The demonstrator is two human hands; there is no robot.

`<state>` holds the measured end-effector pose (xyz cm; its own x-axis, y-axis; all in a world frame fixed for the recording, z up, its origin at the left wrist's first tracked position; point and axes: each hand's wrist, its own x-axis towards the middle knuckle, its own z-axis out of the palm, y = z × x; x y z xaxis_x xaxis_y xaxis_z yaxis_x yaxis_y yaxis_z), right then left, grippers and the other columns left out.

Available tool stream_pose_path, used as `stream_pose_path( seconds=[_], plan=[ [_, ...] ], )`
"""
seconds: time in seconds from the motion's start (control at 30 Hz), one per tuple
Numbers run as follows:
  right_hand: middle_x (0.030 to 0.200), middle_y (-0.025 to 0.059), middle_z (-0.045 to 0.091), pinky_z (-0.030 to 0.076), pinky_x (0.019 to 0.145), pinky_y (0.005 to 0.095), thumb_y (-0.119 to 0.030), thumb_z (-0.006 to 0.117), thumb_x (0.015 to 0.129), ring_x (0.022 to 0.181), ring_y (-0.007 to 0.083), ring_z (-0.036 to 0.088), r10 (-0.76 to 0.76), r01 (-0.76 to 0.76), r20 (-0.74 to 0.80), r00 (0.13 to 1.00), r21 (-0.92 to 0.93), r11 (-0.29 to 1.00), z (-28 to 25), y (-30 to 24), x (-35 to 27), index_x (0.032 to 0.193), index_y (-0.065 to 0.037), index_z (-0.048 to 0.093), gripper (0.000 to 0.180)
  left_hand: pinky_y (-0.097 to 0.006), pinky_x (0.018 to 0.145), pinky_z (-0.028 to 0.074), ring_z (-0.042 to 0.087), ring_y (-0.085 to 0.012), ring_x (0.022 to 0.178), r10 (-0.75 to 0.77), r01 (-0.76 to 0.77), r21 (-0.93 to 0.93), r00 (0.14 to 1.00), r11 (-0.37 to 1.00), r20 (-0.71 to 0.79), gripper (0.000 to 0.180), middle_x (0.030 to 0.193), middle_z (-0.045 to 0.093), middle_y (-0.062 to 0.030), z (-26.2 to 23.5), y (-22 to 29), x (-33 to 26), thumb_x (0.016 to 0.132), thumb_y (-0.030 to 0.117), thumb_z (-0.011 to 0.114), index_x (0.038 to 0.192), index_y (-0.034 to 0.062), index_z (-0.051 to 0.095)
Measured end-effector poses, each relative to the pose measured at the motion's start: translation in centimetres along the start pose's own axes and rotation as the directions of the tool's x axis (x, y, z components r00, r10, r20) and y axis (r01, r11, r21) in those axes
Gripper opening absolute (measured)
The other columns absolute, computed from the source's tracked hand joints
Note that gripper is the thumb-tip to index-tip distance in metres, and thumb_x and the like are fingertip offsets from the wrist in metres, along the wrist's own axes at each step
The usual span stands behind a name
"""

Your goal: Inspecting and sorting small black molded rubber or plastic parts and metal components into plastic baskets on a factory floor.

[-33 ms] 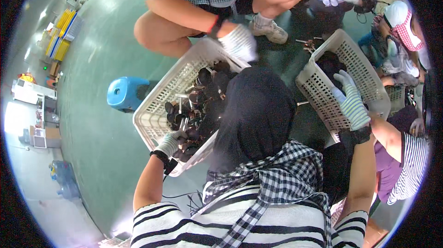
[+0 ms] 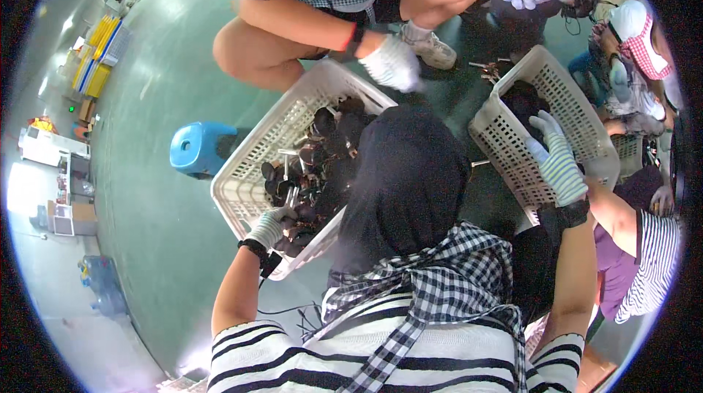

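Reaching into the left basket [image 2: 249, 173], the gloved left hand [image 2: 269, 226] is curling its fingers over dark parts [image 2: 315, 166] — whether it is pinching one cannot be told. The right hand [image 2: 558, 159], gloved and spread, is resting on the right basket [image 2: 505, 137]. A black hood [image 2: 410, 173] is blocking the middle — a co-worker's glove [image 2: 392, 64] is hovering beyond; a blue stool [image 2: 194, 148] is standing beside the left basket.

A dark hood [image 2: 410, 181] hides the near right part of the left basket [image 2: 249, 173]. The small dark parts [image 2: 307, 166] inside blur together. The right basket [image 2: 512, 137] holds contents too shadowed to identify.
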<state>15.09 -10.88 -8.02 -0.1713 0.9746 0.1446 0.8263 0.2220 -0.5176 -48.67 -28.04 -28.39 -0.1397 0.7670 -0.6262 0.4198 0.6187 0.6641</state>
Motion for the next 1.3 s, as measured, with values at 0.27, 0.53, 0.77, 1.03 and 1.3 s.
stream_pose_path(
  seconds=[0.27, 0.53, 0.77, 1.03, 1.3],
  plan=[
    [0.142, 0.0197, 0.041, 0.035, 0.107, 0.0424, -0.035, 0.058, 0.089, 0.127, 0.0387, 0.044, 0.002, 0.0, 0.011, 1.0, -0.144, 0.99, -0.9, 0.9, -0.4, 0.126, -0.004, 0.054, 0.049, -0.03, 0.076, 0.051, 0.063, -0.0168, 0.082, 0.181, -0.177, 0.069, 0.982, 0.982, -0.053, 0.017, 0.09, 0.066, -0.0086, 1.1, 7.7, -3.6, 0.082, -0.001, 0.06, 0.096, 0.0036, 0.067],
    [0.136, 0.0208, 0.047, 0.037, 0.106, 0.0421, -0.04, 0.059, 0.088, 0.125, 0.0381, 0.046, -0.098, 0.071, -0.163, 0.982, -0.164, 0.984, -3.2, 1.9, 0.5, 0.124, -0.005, 0.054, 0.05, -0.03, 0.093, 0.045, 0.062, -0.0202, 0.098, 0.198, -0.361, -0.606, 0.926, 0.709, -0.32, 0.025, 0.102, 0.066, -0.0093, -3.5, 13.2, -0.6, 0.083, -0.007, 0.054, 0.105, -0.0014, 0.065],
    [0.128, 0.0208, 0.052, 0.041, 0.101, 0.0408, -0.037, 0.061, 0.085, 0.117, 0.0372, 0.052, 0.033, -0.049, -0.27, 0.962, -0.053, 0.997, -4.6, 3.3, 0.0, 0.12, -0.003, 0.057, 0.049, -0.039, 0.101, 0.042, 0.058, -0.0247, 0.109, 0.918, -0.849, 0.348, 0.363, 0.397, -0.161, 0.027, 0.119, 0.061, -0.017, 4.4, 36.9, -10.1, 0.093, 0.002, 0.049, 0.118, -0.0045, 0.057],
    [0.122, 0.0211, 0.054, 0.041, 0.099, 0.0403, -0.033, 0.061, 0.086, 0.115, 0.0377, 0.052, 0.015, -0.017, -0.278, 0.96, -0.003, 1.0, -4.5, 4.5, -0.3, 0.117, 0.002, 0.057, 0.047, -0.049, 0.109, 0.031, 0.047, -0.0344, 0.124, 0.926, -0.744, -0.658, -0.161, 0.113, 0.341, 0.052, 0.137, 0.046, -0.0201, 16.2, 56.2, -15.6, 0.097, 0.033, 0.047, 0.134, -0.0027, 0.043],
    [0.114, 0.0219, 0.059, 0.044, 0.095, 0.0417, -0.037, 0.06, 0.087, 0.109, 0.0379, 0.056, 0.223, -0.224, -0.149, 0.963, 0.005, 0.974, -5.5, 5.9, -1.7, 0.119, 0.0, 0.056, 0.049, -0.03, 0.091, 0.047, 0.062, -0.0168, 0.1, 0.846, -0.547, -0.649, 0.401, 0.529, 0.351, 0.028, 0.108, 0.065, -0.0076, 28.2, 55.8, -4.8, 0.091, 0.017, 0.06, 0.116, 0.0034, 0.061]
  ],
)
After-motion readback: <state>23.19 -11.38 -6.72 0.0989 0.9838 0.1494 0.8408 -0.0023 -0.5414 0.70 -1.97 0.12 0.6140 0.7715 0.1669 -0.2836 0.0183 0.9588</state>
